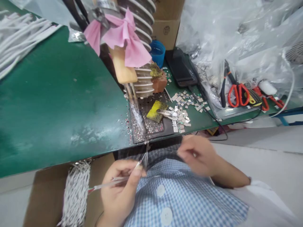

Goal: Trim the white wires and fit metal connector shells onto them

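Note:
My left hand (120, 186) is closed in a pinch on a thin white cable (107, 183), whose split wire ends point up at the bench edge. Just above those ends is the silvery tip of a soldering iron (137, 116), slanting down from its coil stand (142, 19). Pink cloth (125, 41) is tied about its handle. Off to the right, my right hand (199, 154) hovers in front of the bench, blurred, with curled fingers pressed together. Whatever may be in them is too smeared to see. Nearest to it on the bench lie small metal-topped boards (181, 118).
A yellow sponge (156, 110) lies on a dark, solder-spattered plate (155, 126). Behind are a phone (181, 69) and a blue cup (157, 52). Red-handled scissors (238, 94) rest in a clear tray (227, 115). White cables (77, 192) fill a carton at lower left.

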`<action>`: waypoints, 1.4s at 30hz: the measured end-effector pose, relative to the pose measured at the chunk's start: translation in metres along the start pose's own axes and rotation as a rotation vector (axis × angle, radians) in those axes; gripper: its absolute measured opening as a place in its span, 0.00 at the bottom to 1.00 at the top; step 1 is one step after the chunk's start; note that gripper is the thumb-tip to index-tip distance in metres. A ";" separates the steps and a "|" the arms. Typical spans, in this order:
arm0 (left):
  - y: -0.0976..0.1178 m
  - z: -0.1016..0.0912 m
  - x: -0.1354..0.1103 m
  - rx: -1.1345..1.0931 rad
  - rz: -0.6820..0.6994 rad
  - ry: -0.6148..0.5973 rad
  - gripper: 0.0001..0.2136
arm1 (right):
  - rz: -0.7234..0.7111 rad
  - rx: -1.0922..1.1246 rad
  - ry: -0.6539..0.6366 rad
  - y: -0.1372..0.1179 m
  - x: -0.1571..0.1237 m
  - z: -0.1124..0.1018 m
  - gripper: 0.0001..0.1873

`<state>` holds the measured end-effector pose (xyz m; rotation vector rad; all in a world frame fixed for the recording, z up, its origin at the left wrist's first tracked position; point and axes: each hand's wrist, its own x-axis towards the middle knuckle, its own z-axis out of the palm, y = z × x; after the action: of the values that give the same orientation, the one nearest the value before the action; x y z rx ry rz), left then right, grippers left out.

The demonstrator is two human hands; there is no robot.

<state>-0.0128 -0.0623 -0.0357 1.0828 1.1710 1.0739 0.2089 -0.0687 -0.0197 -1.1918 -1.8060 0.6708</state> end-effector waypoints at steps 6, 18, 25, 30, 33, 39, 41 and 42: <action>0.000 -0.004 0.000 0.063 -0.046 0.018 0.09 | 0.157 -0.740 0.349 0.024 0.014 -0.062 0.03; 0.012 -0.001 0.008 0.022 -0.136 -0.030 0.09 | 0.134 -1.037 -0.026 0.041 0.028 -0.076 0.09; 0.015 -0.004 0.012 -0.074 -0.160 -0.149 0.10 | 0.118 -1.049 -0.072 0.042 0.029 -0.078 0.08; 0.015 -0.004 0.012 -0.132 -0.160 -0.168 0.08 | 0.159 -0.968 -0.096 0.044 0.031 -0.083 0.12; 0.017 -0.004 0.012 -0.120 -0.143 -0.170 0.07 | 0.173 -0.908 -0.045 0.033 0.028 -0.085 0.11; 0.025 0.001 0.013 -0.187 -0.170 -0.249 0.04 | 0.108 -0.186 -0.034 -0.015 0.016 -0.052 0.06; 0.025 0.003 0.014 -0.215 -0.153 -0.308 0.04 | -0.061 -0.003 -0.223 -0.020 0.015 -0.028 0.09; 0.025 0.003 0.015 -0.220 -0.146 -0.330 0.05 | -0.107 0.047 -0.242 -0.020 0.014 -0.016 0.09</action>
<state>-0.0098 -0.0435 -0.0127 0.9435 0.8343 0.8496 0.2109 -0.0639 0.0091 -1.0098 -2.0272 0.8190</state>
